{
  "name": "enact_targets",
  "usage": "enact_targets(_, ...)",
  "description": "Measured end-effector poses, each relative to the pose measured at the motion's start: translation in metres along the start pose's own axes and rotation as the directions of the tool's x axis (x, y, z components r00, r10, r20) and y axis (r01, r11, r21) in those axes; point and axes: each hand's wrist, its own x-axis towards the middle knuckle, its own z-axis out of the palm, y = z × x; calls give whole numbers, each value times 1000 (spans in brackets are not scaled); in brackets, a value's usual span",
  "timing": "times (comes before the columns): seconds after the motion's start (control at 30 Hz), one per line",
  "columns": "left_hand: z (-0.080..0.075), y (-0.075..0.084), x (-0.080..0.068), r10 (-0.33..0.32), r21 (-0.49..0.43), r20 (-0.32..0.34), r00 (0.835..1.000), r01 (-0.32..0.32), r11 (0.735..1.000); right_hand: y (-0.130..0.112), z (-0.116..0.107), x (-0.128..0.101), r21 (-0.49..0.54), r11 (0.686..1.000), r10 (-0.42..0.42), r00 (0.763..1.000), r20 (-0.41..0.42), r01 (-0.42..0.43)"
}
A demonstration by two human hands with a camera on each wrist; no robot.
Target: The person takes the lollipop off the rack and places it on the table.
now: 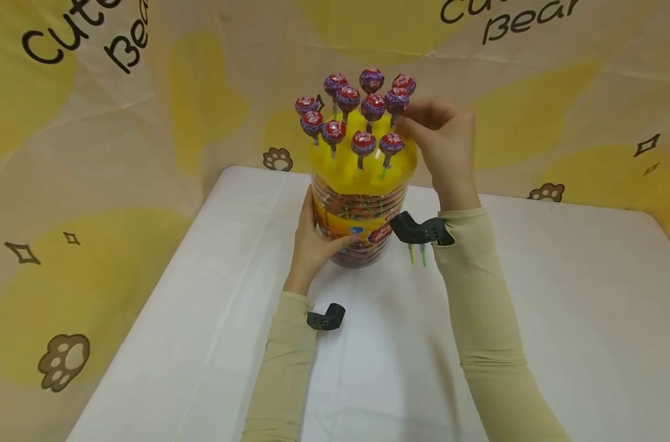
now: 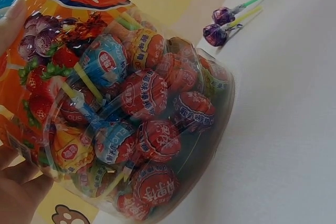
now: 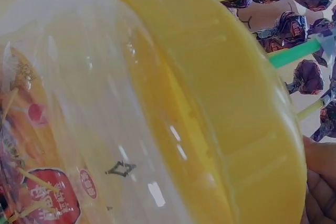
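Lollipops fill a clear plastic jar (image 1: 357, 221) that stands upright on a white table (image 1: 534, 294), and everything else is best placed from that jar. Its yellow lid (image 1: 362, 166) sits on top, with about a dozen purple-wrapped lollipops (image 1: 362, 142) standing in it by their sticks. The left hand (image 1: 313, 242) lies against the jar's left side, fingers curved round the wall and the label, steadying it. The right hand (image 1: 442, 144) is raised just right of the lid, at the height of the standing sweets; its fingertips pinch the rightmost lollipop (image 1: 397, 100) in the cluster, the other fingers loosely bent. On the table just right of the jar's base, partly hidden under the right wrist in the head view, lie two loose lollipops (image 2: 220, 24), one with a green stick and one with a yellow one, side by side.

The jar's label is orange and red with printed characters too small to read; the wrappers inside carry lettering that is also illegible. Behind the jar hangs a yellow-and-cream backdrop (image 1: 92, 123) printed with paw marks and the words "Cute Bear".
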Motion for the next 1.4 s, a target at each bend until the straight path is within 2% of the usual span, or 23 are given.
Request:
enact_targets(0.17,-1,0,-2,-7,-5,-3,1000,7,1000,3,2,0,24,1000,-19,1000,-8,19)
enact_targets(0.37,-1,1,-2,-10,-2,-1,1000,10,1000,5,4,2,105,994,-20,999,-30,23)
enact_targets(0.7,-1,1,0,-1,2,-2,1000,1,1000,5,6,2,202,977,-61,997,-57,71)
enact_targets(0.93,-1,1,2,9,-1,-4,1000,-9,1000,2,2,-1,278,958,-57,997,-60,71)
enact_targets(1.17,0,-1,3,18,3,2,1000,-18,1000,7,-9,-14,362,931,-31,998,-58,50)
enact_targets(1.4,0,-1,2,8,-3,5,1000,-8,1000,14,-19,-32,366,930,1,998,-60,22)
